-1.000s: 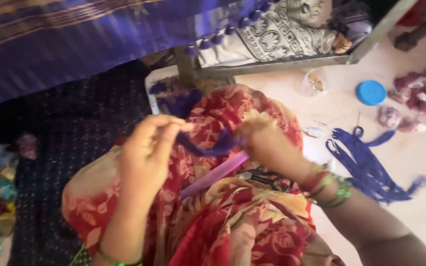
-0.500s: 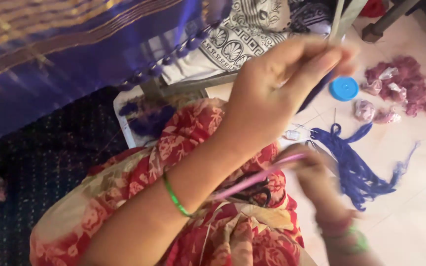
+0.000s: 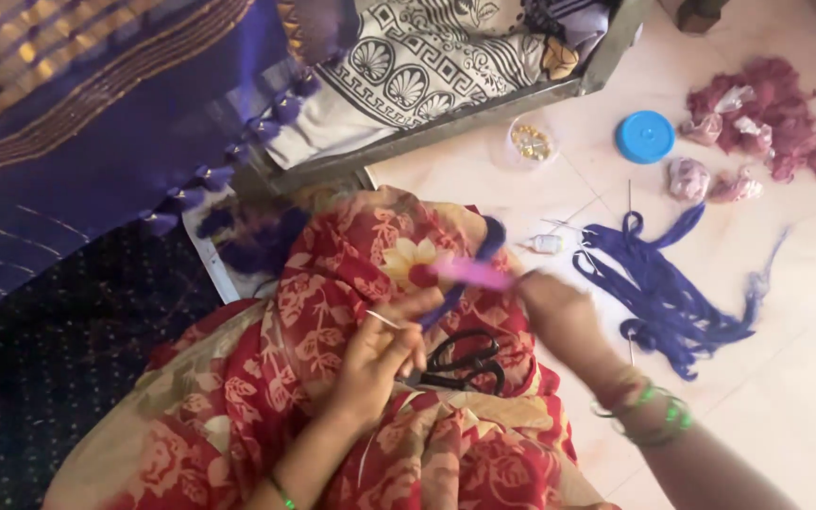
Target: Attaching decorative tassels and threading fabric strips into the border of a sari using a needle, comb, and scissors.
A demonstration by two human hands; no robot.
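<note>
Head view: left hand (image 3: 378, 357) pinching thin needle (image 3: 382, 319); right hand (image 3: 559, 316) at 3 o'clock, fingers closed on pink stick (image 3: 472, 275). Black scissors (image 3: 465, 364) between hands, on red floral cloth (image 3: 332, 283).

Left hand (image 3: 380, 354): fingers pinch a thin needle (image 3: 384, 320) | Right hand (image 3: 559, 316): fingers closed on a pink strip (image 3: 472, 274) wound with blue thread | Black scissors (image 3: 465, 364): on the red floral cloth (image 3: 314, 312), just beside the left fingers | Blue yarn skein (image 3: 663, 293): on the floor, beyond the right fingers
</note>
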